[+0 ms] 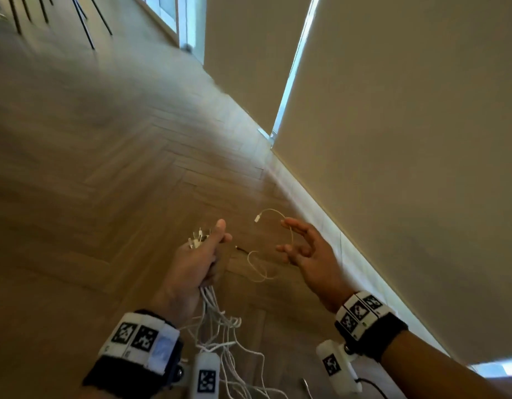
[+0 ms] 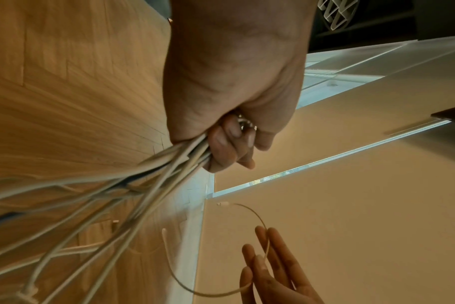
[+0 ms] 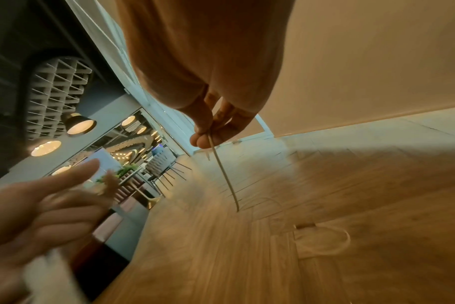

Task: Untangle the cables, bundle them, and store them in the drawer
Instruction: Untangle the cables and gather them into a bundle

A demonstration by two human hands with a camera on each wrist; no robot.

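Observation:
My left hand (image 1: 200,257) grips a bundle of white cables (image 1: 217,323) in its fist, and the same left hand (image 2: 229,107) fills the left wrist view. Their connector ends (image 1: 197,237) stick up above the thumb, and the loose lengths (image 2: 148,181) hang down in a tangle. To the right, my right hand (image 1: 305,249) pinches a single thin white cable (image 1: 290,234) between thumb and finger. The pinch (image 3: 204,138) shows plainly in the right wrist view. The cable's connector (image 1: 257,218) arcs up to the left and its tail loops (image 1: 259,269) below. No drawer is in view.
Both hands hang over a herringbone wood floor (image 1: 119,174). A beige wall (image 1: 407,139) with a pale baseboard (image 1: 321,214) runs along the right. A short dark cable end (image 1: 241,249) shows between the hands. Black chair legs (image 1: 87,30) stand far off at the top left.

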